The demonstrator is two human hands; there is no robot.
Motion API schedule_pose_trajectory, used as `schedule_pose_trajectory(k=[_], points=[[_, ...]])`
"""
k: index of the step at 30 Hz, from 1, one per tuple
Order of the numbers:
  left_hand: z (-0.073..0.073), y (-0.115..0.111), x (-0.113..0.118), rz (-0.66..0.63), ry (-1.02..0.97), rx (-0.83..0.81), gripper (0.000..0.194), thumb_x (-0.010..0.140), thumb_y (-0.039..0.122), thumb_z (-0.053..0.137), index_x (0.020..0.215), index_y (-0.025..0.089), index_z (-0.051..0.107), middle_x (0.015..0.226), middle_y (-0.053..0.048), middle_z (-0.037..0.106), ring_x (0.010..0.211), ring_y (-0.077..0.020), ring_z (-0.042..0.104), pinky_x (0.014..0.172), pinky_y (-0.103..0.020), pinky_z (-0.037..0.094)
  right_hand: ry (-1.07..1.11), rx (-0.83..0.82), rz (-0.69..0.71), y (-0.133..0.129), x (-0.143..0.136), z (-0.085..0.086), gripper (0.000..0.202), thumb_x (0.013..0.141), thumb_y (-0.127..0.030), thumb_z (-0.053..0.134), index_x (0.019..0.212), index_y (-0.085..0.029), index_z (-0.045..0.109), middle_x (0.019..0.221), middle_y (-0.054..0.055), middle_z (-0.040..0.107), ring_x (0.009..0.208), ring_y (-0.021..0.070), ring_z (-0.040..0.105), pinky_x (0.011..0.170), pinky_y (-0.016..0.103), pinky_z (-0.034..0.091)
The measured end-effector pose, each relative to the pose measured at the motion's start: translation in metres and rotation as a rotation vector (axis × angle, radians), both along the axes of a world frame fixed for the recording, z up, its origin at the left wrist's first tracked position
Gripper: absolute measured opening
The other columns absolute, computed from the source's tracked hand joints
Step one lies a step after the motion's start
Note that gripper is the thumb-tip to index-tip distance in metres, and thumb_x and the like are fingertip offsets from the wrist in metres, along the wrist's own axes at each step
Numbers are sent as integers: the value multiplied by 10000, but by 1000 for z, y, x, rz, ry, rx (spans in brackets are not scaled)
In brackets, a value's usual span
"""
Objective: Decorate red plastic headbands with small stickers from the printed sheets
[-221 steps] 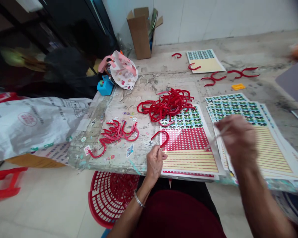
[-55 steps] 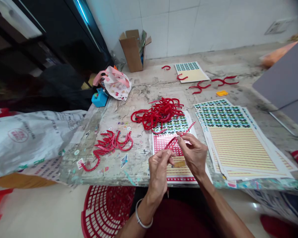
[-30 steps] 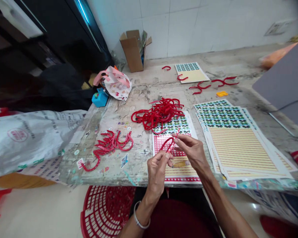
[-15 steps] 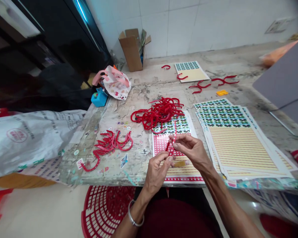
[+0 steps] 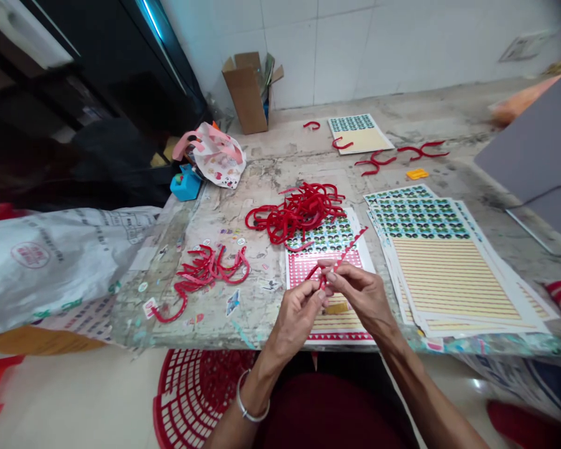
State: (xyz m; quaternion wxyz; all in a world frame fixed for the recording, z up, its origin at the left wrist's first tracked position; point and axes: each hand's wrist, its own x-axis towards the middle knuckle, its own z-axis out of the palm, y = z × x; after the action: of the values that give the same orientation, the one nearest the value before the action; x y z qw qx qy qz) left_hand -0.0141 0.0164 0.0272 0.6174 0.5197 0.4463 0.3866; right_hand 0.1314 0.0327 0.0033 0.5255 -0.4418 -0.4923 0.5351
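Above a printed sticker sheet point(image 5: 297, 267), my left hand point(image 5: 292, 317) pinches a thin red curved piece point(image 5: 313, 272), perhaps a hair hoop or handle; its kind is unclear. My right hand point(image 5: 362, 296) grips a narrow red sticker strip point(image 5: 353, 245) with white marks, whose free end points up and to the right. The strip's lower end meets the curved piece between my fingertips, and the contact is partly hidden. Just beyond my hands, a tangled pile of red curved pieces point(image 5: 303, 212) covers the sheet's upper left. Several more curved pieces point(image 5: 210, 268) lie to the left.
At right lies a stack of sticker sheets point(image 5: 453, 280). Farther back are another sheet point(image 5: 364, 140), loose red pieces point(image 5: 421, 150) and a yellow item point(image 5: 417, 174). A cardboard box point(image 5: 246, 96), bag point(image 5: 219, 159) and blue container point(image 5: 186, 184) stand back left. Below is a red basket point(image 5: 168, 399).
The sticker strip has swung from nearly upright to slanting up and right. My right hand's fingers have come closer to my left fingertips. The piles have stayed put.
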Motion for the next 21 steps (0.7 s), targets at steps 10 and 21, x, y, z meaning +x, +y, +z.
schedule_pose_trajectory(k=[10, 21], points=[[-6, -11, 6, 87, -28, 15, 214, 865, 276, 499, 757, 118, 594, 648, 12, 464, 651, -103, 425, 623, -203, 353, 5, -43, -99, 1, -3, -3, 89, 742, -274, 678, 738, -186, 693, 936, 36, 695, 853, 183, 646, 617, 246, 579], [-14, -11, 0, 70, 21, 63, 232, 891, 292, 460, 768, 131, 574, 676, 2, 498, 667, -113, 458, 648, -221, 366, -51, 42, -46, -2, -7, 0, 123, 745, -220, 677, 865, -201, 695, 931, 52, 688, 873, 188, 645, 706, 290, 573]])
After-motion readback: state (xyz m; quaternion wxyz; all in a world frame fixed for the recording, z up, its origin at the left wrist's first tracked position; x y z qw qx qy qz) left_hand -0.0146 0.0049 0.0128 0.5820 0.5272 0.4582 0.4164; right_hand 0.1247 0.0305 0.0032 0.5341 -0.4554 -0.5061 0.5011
